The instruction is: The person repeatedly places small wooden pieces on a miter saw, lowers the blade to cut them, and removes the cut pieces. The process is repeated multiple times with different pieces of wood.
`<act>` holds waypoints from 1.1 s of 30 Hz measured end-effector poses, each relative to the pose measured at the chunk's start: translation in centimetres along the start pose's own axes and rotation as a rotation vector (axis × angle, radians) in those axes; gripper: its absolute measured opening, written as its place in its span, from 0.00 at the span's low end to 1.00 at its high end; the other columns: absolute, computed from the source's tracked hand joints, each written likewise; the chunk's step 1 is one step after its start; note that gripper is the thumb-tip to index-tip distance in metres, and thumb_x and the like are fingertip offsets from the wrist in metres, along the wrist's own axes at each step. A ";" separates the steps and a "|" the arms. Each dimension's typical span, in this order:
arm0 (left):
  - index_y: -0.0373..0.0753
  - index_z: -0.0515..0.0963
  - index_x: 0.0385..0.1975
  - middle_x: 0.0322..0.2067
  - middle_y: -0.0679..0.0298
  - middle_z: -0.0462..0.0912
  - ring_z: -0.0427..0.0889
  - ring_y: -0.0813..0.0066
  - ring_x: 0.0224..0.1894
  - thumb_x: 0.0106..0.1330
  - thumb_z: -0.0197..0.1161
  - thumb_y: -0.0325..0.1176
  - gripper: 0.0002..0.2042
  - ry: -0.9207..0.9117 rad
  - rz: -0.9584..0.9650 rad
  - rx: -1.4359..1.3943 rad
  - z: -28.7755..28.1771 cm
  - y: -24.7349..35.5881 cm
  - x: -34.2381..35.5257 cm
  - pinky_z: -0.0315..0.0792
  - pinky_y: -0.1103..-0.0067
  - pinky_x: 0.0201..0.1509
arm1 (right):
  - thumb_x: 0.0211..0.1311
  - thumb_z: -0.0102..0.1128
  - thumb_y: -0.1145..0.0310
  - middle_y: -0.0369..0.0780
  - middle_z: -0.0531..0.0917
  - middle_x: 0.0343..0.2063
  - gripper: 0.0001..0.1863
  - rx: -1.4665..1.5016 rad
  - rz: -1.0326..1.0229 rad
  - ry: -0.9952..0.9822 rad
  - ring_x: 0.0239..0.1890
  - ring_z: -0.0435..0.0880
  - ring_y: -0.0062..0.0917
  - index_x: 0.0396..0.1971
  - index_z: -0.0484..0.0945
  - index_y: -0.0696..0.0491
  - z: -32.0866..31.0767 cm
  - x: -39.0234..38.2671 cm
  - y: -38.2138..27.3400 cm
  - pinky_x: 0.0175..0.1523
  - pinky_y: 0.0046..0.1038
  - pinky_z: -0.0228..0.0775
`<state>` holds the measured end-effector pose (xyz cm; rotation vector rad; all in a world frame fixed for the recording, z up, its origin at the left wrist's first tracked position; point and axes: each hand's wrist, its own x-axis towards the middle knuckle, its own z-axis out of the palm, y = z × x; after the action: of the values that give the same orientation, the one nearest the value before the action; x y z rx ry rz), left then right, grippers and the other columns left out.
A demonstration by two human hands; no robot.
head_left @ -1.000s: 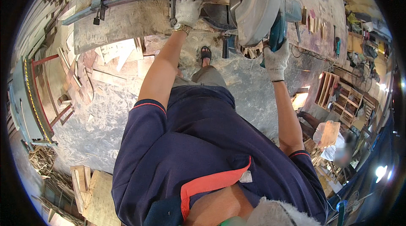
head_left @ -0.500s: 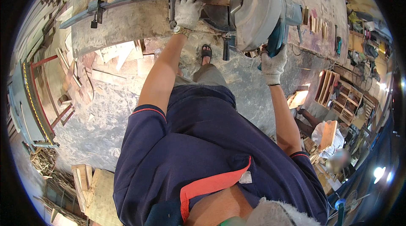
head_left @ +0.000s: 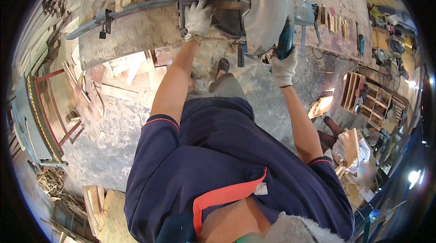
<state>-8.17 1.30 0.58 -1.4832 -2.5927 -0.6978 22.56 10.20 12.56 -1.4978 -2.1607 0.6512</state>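
- We see a wooden shelf rack (head_left: 369, 100) at the right with open compartments; what lies in them is too small to tell; loose wood offcuts (head_left: 122, 68) litter the floor under the bench
- Our left hand (head_left: 198, 17), in a white glove, lies flat with fingers together, pressing a wooden piece (head_left: 227, 5) against the saw's metal fence (head_left: 136, 7); the piece sits just beyond the fingertips, touching them
- Our right hand (head_left: 284, 66), also gloved, is curled tightly around the teal handle (head_left: 286, 43) of the mitre saw (head_left: 265, 9); its grey guard hangs over the bench, just right of the left hand
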 end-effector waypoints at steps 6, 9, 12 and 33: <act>0.49 0.85 0.41 0.52 0.60 0.78 0.77 0.56 0.54 0.68 0.64 0.43 0.09 -0.020 -0.023 -0.033 -0.1 -0.1 0.2 0.69 0.58 0.57 | 0.51 0.67 0.69 0.46 0.84 0.30 0.27 0.017 -0.025 -0.032 0.31 0.85 0.38 0.52 0.72 0.59 -1.7 0.3 -3.3 0.39 0.36 0.76; 0.47 0.85 0.40 0.52 0.59 0.78 0.76 0.56 0.55 0.66 0.65 0.43 0.09 0.037 -0.023 -0.107 -0.5 -0.2 -0.1 0.69 0.59 0.57 | 0.53 0.64 0.70 0.50 0.84 0.33 0.26 -0.026 -0.060 -0.095 0.36 0.86 0.43 0.53 0.71 0.60 -6.1 1.9 -7.1 0.43 0.40 0.76; 0.44 0.84 0.39 0.50 0.58 0.79 0.74 0.57 0.57 0.65 0.67 0.42 0.10 0.084 0.020 -0.097 -1.3 0.0 -1.5 0.68 0.59 0.57 | 0.57 0.62 0.69 0.50 0.84 0.33 0.22 -0.108 -0.176 -0.132 0.39 0.87 0.40 0.52 0.72 0.59 -10.8 5.7 -11.3 0.44 0.42 0.78; 0.26 0.75 0.57 0.37 0.59 0.81 0.76 0.71 0.40 0.66 0.66 0.30 0.21 0.416 -1.038 -0.453 -13.0 7.0 -37.4 0.72 0.72 0.49 | 0.61 0.69 0.49 0.48 0.77 0.54 0.27 -0.217 -0.292 -0.270 0.58 0.78 0.45 0.55 0.77 0.49 9.2 12.2 -0.9 0.59 0.43 0.75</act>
<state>15.43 -31.03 4.08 0.1624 -2.7831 -1.5248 12.47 20.14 6.74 -1.2112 -2.6647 0.5565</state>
